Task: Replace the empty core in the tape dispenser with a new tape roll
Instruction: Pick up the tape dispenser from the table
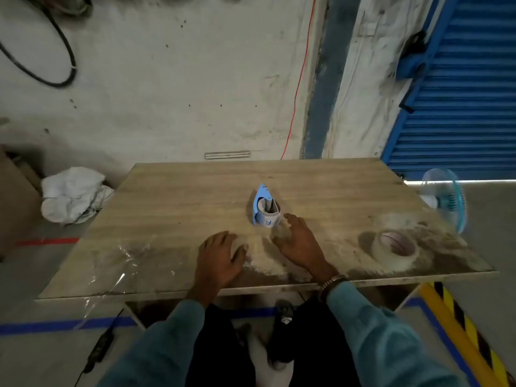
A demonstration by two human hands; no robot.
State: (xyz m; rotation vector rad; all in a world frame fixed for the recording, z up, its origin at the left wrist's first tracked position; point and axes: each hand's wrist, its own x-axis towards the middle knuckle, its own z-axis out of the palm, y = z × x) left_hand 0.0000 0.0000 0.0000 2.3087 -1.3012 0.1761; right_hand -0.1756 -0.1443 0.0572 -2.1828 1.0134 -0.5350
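Note:
A light blue tape dispenser (264, 208) stands near the middle of the wooden table (178, 208), with a pale core visible inside it. A new roll of clear tape (396, 251) lies flat near the table's front right corner. My right hand (297, 241) hovers just in front and right of the dispenser, fingers spread, holding nothing; its fingertips are close to the dispenser's base. My left hand (220, 256) rests palm down near the front edge, left of the right hand, fingers apart and empty.
A crumpled strip of clear film (122, 263) clings to the table's front left. A teal fan (446, 199) stands off the right edge. A white sack (72, 194) lies on the floor at left. Yellow-black hazard tape (458, 331) marks the floor at right.

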